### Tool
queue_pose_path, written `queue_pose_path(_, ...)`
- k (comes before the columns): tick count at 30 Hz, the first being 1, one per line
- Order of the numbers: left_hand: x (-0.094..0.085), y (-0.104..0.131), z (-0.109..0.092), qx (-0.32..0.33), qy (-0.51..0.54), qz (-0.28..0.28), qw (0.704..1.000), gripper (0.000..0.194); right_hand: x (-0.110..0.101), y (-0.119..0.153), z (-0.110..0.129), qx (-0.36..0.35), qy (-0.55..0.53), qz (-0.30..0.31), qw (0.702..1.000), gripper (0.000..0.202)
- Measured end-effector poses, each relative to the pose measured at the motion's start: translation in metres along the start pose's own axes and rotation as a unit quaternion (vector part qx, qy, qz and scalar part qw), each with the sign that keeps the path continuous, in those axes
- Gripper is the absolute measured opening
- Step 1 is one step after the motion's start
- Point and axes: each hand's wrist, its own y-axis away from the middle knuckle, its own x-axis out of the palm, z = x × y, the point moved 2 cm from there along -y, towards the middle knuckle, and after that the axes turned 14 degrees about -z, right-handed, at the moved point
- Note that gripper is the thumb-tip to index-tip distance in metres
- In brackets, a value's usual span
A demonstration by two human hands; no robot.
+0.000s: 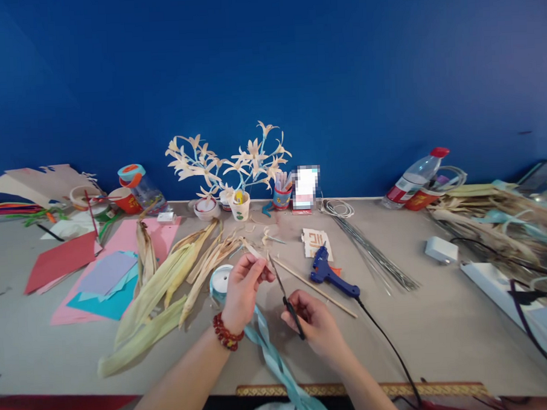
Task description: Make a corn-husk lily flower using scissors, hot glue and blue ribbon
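My left hand (244, 289), with a red bead bracelet at the wrist, pinches a small pale strip of corn husk (253, 248). In my right hand (319, 327) is a pair of black-handled scissors (293, 313), its blades pointing up beside the left fingertips. Whether the blades touch the husk I cannot tell. A roll of light blue tape (217, 286) lies partly behind the left wrist, and a pale blue ribbon (277, 362) hangs down between my forearms. Dried corn husks (168, 282) are spread to the left of my hands.
A blue glue gun (333, 273) and a thin wooden stick (320, 287) lie to the right, near a bundle of wires (377, 252). Potted husk flowers (241, 206) stand at the back. Coloured paper (65, 262) lies left; a bottle (411, 181) and power strip (499, 292) are right.
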Motion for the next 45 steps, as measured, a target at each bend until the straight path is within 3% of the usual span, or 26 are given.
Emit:
queue_pose_path(11,-0.002,-0.001,0.002,0.019,-0.030,0.004,0.999,0.019,-0.008,-0.005,0.005,-0.006,-0.013,-0.041,0.999,0.041)
queue_pose_path(15,-0.001,0.000,0.005,-0.010,-0.024,0.018,1.000,0.020,0.000,-0.012,0.013,-0.022,-0.097,-0.061,0.993,0.037)
queue_pose_path(21,0.001,0.004,0.008,-0.050,-0.012,0.030,0.998,0.021,0.014,-0.025,0.023,-0.069,-0.157,-0.151,0.974,0.033)
queue_pose_path(27,0.002,0.007,0.009,-0.066,-0.022,0.054,0.996,0.020,0.009,-0.023,0.027,-0.085,-0.165,-0.175,0.967,0.030)
queue_pose_path(34,0.001,0.000,0.002,-0.028,-0.053,0.065,0.996,0.021,-0.013,-0.025,0.039,-0.113,-0.125,-0.150,0.974,0.032)
queue_pose_path(37,0.002,-0.001,0.000,-0.041,-0.035,0.072,0.996,0.021,-0.016,-0.028,0.042,-0.102,-0.104,-0.142,0.979,0.034)
queue_pose_path(41,0.005,0.005,0.001,-0.076,0.000,0.090,0.993,0.017,-0.008,-0.027,0.038,-0.096,-0.104,-0.108,0.984,0.035)
queue_pose_path(45,0.006,0.009,0.005,-0.104,0.023,0.085,0.991,0.015,0.005,-0.025,0.034,-0.104,-0.115,-0.128,0.980,0.033)
